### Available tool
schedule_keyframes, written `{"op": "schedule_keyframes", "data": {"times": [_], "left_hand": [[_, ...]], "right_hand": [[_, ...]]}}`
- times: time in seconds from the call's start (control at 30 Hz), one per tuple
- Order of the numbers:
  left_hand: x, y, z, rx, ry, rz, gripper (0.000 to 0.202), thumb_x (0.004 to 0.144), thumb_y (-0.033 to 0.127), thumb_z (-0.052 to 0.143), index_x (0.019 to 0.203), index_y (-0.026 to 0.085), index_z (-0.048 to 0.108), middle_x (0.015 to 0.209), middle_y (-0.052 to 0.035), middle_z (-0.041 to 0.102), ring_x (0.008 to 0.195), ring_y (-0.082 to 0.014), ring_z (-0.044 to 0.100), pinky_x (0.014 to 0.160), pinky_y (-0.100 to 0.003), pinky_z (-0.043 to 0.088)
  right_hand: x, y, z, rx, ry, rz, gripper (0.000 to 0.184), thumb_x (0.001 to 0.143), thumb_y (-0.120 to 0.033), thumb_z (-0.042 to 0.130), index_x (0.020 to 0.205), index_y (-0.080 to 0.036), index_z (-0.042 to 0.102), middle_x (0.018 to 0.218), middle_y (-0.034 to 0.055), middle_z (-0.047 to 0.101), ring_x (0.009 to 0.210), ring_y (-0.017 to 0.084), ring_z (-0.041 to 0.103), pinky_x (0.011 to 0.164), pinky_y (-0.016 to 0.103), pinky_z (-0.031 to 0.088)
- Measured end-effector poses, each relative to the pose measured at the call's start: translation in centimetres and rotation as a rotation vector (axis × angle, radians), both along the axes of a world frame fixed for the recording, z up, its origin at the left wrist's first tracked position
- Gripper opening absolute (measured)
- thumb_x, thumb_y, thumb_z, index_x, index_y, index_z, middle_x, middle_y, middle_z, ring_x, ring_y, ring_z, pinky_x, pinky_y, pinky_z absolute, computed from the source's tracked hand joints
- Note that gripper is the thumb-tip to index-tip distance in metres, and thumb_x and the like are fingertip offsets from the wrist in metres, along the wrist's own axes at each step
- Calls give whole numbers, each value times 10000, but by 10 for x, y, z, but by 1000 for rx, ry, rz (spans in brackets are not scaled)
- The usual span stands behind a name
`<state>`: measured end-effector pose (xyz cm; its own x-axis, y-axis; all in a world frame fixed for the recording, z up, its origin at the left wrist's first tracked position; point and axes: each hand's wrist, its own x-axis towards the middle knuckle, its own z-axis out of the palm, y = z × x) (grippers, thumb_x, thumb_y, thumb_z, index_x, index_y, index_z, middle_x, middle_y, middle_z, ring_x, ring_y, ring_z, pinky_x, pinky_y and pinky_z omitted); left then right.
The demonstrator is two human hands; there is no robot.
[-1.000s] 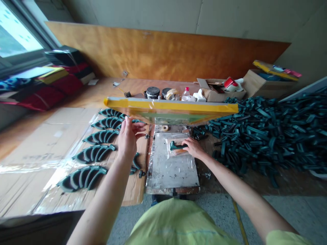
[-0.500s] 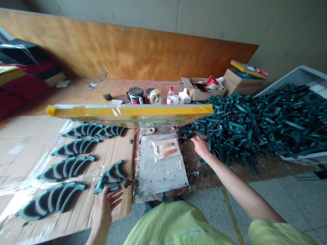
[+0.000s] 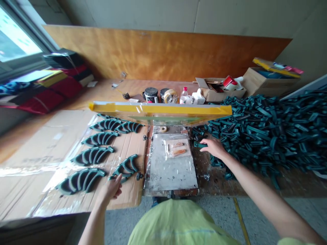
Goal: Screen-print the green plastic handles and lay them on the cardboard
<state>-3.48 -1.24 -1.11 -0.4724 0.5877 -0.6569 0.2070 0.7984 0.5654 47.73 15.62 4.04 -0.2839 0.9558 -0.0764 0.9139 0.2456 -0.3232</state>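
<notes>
Straight ahead at 12 o'clock, a silk-screen frame (image 3: 160, 109) stands raised above a flat print bed (image 3: 171, 177), with a clear plastic bag (image 3: 177, 148) lying on the bed. At 9 o'clock, rows of curved moulded pieces (image 3: 92, 155) lie on a cardboard sheet (image 3: 51, 136), just left of the bed. At 3 o'clock, a heap of moulded parts (image 3: 263, 136) sits on the bench, right of the bed. Behind the frame, around 12 to 1 o'clock, stand jars (image 3: 151, 94), a plastic bottle (image 3: 184, 95) and a cardboard box (image 3: 219, 90), all on the bench. Further back — against the wall — leans a plywood board (image 3: 163, 51).
</notes>
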Motion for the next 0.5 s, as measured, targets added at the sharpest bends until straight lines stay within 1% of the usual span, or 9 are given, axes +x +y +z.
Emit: {"op": "schedule_keyframes", "data": {"times": [0.07, 0.13, 0.2, 0.23, 0.3, 0.33, 0.4, 0.43, 0.5], "left_hand": [[14, 28, 39, 220, -7, -57, 511, 757, 639, 598, 657, 138, 615, 447, -63, 595, 382, -158, 543, 392, -234, 441], [35, 62, 86, 464, -62, -65, 505, 747, 641, 620, 823, 142, 652, 530, -35, 642, 429, -146, 576, 442, -229, 479], [60, 94, 132, 765, -164, -53, 524, 784, 637, 591, 1025, 174, 634, 595, -4, 663, 458, -121, 584, 476, -206, 489], [72, 108, 152, 883, -218, -36, 529, 797, 640, 576, 1066, 186, 612, 592, 10, 656, 445, -112, 572, 471, -198, 483], [91, 128, 183, 1045, -327, -22, 498, 819, 651, 535, 1004, 192, 591, 571, 18, 636, 423, -107, 549, 449, -193, 466], [99, 134, 193, 1085, -367, -23, 480, 830, 652, 514, 940, 190, 584, 553, 15, 625, 417, -110, 542, 440, -197, 461], [107, 137, 202, 1117, -406, -35, 459, 855, 638, 483, 820, 189, 569, 523, 5, 605, 421, -117, 538, 437, -206, 460], [107, 134, 202, 1118, -405, -39, 454, 865, 624, 475, 788, 187, 571, 518, 0, 600, 430, -121, 542, 442, -211, 462], [104, 119, 194, 1095, -372, -33, 449, 881, 595, 466, 811, 177, 615, 592, -23, 644, 488, -130, 578, 476, -222, 481]], "right_hand": [[-47, -4, -6, 83, 184, 80, 243, 764, -289, 761, 1002, -271, 718, 1003, 10, 725, 910, 199, 646, 782, 301, 452], [-90, -8, -13, 155, 258, 174, 184, 803, -242, 731, 987, -239, 726, 1014, 21, 714, 925, 184, 626, 816, 292, 444], [-121, -11, -18, 191, 211, 258, 119, 839, -238, 697, 952, -223, 732, 977, 26, 700, 935, 184, 593, 822, 290, 428], [-130, -13, -20, 197, 158, 290, 102, 861, -258, 675, 937, -221, 733, 947, 29, 689, 939, 190, 574, 817, 292, 419], [-141, -19, -20, 202, 42, 332, 144, 908, -287, 608, 964, -227, 726, 902, 38, 669, 954, 203, 542, 809, 302, 403], [-143, -23, -19, 206, -10, 341, 179, 931, -279, 566, 1020, -231, 714, 914, 46, 665, 970, 209, 530, 818, 310, 395], [-140, -30, -17, 227, -85, 343, 276, 956, -215, 492, 1175, -241, 657, 1002, 68, 666, 1023, 219, 513, 872, 336, 378], [-136, -32, -15, 236, -98, 342, 334, 957, -181, 467, 1250, -245, 613, 1066, 77, 662, 1062, 224, 505, 914, 354, 366], [-122, -31, -11, 233, -68, 286, 397, 947, -155, 462, 1319, -255, 558, 1163, 81, 647, 1123, 236, 497, 984, 386, 346]]}}
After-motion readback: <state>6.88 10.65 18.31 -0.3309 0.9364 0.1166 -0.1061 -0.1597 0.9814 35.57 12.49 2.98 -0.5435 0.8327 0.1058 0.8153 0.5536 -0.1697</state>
